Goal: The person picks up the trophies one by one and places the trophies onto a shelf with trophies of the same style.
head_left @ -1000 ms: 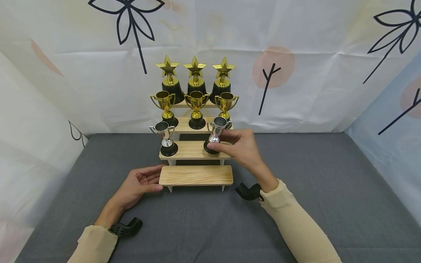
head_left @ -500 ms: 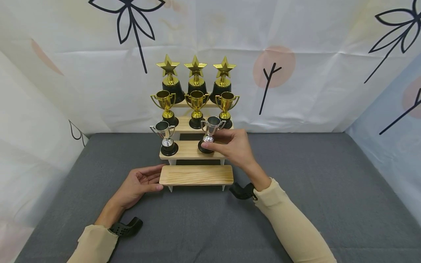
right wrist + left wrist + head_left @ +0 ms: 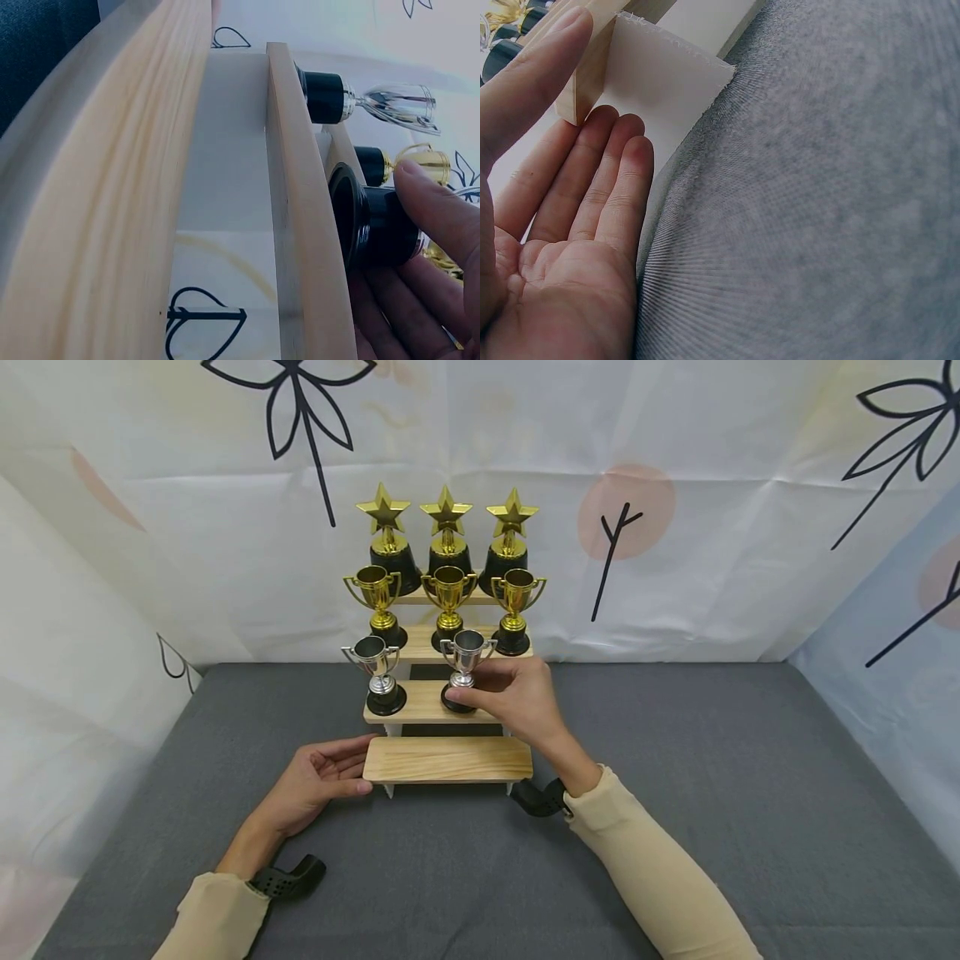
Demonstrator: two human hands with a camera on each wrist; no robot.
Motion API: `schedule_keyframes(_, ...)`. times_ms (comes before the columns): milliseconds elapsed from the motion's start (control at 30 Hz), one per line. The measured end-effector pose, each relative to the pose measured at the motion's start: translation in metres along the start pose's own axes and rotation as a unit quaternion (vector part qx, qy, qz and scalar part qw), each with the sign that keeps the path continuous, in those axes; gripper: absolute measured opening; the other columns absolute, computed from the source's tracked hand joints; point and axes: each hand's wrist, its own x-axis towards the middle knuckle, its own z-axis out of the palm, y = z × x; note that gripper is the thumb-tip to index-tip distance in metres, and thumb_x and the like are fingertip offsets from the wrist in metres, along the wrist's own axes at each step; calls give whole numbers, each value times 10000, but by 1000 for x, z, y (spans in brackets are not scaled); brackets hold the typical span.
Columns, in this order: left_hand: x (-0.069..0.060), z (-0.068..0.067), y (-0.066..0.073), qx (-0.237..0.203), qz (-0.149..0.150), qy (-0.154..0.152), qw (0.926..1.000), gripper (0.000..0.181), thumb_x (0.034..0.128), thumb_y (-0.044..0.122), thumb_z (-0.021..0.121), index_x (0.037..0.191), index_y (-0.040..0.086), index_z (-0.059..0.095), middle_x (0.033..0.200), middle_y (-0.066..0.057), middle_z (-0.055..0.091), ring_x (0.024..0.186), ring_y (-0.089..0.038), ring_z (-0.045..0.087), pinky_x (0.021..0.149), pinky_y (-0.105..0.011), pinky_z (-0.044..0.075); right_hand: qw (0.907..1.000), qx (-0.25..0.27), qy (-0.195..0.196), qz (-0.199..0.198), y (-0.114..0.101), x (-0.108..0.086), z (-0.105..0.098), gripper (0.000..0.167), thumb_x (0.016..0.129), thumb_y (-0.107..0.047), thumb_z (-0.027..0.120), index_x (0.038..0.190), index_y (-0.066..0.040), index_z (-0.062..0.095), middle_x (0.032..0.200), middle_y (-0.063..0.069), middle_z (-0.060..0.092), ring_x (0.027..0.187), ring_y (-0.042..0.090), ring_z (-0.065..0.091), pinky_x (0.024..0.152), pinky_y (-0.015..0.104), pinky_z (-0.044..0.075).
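My right hand (image 3: 522, 700) pinches a small silver trophy cup (image 3: 467, 649) by its black base (image 3: 382, 225), over the second step from the bottom (image 3: 420, 702) of a wooden display stand. Part of the base's hollow underside shows in the right wrist view, so it is not flat on the step. Another silver trophy cup (image 3: 383, 685) stands at that step's left end. My left hand (image 3: 296, 789) is at the left end of the bottom step (image 3: 450, 760); its fingers (image 3: 581, 180) are extended, the tips by the white side support (image 3: 660, 82).
Gold trophy cups (image 3: 448, 593) stand in a row on the step above, with gold star trophies (image 3: 446, 518) on the top one. The stand is on a grey cloth-covered table (image 3: 697, 760), before a printed white backdrop (image 3: 525, 427).
My right hand has moved left along the step with the silver trophy cup, towards the step's middle. My left hand has stayed in place.
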Motion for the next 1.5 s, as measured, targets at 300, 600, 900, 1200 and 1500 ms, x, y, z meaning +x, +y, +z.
schedule_keyframes(300, -1, 0, -1, -34, 34, -8, 10000, 734, 845, -162, 712, 1462, -219, 318, 1425, -179, 545, 1260, -165, 598, 1037, -344, 521, 9995, -317, 19, -61, -3, 2, 8, 325, 759, -167, 919, 1032, -32, 805, 965, 51, 772, 826, 125, 743, 731, 272, 640)
schedule_keyframes(600, -1, 0, 0, -176, 86, -71, 9998, 744, 840, -176, 707, 1458, -234, 298, 1412, -118, 564, 1270, -165, 590, 1039, -344, 518, 9985, -525, 56, -158, -3, 3, 12, 330, 757, -177, 921, 1036, -41, 807, 980, 57, 772, 825, 115, 741, 719, 253, 636)
schedule_keyframes(900, -1, 0, 1, -165, 79, -52, 9998, 742, 835, -179, 709, 1451, -242, 300, 1411, -128, 560, 1267, -160, 591, 1037, -341, 518, 9984, -530, -6, -176, -4, 3, 14, 331, 754, -162, 918, 1041, -43, 805, 1004, 61, 770, 847, 116, 743, 731, 231, 634)
schedule_keyframes(1200, -1, 0, 2, -120, -14, 37, 9999, 764, 827, -169, 725, 1454, -241, 295, 1418, -152, 551, 1260, -149, 594, 1034, -337, 518, 9984, -539, -73, -178, -3, 4, 14, 331, 769, -169, 909, 1056, -43, 803, 1018, 63, 768, 856, 116, 743, 738, 226, 632)
schedule_keyframes(1500, 0, 1, 1, -59, -30, 34, 10000, 766, 826, -169, 726, 1458, -234, 298, 1445, -231, 510, 1263, -151, 592, 1036, -342, 517, 9986, -506, -65, -150, -2, 3, 13, 338, 776, -171, 905, 1066, -35, 798, 1017, 71, 768, 860, 134, 748, 741, 239, 636)
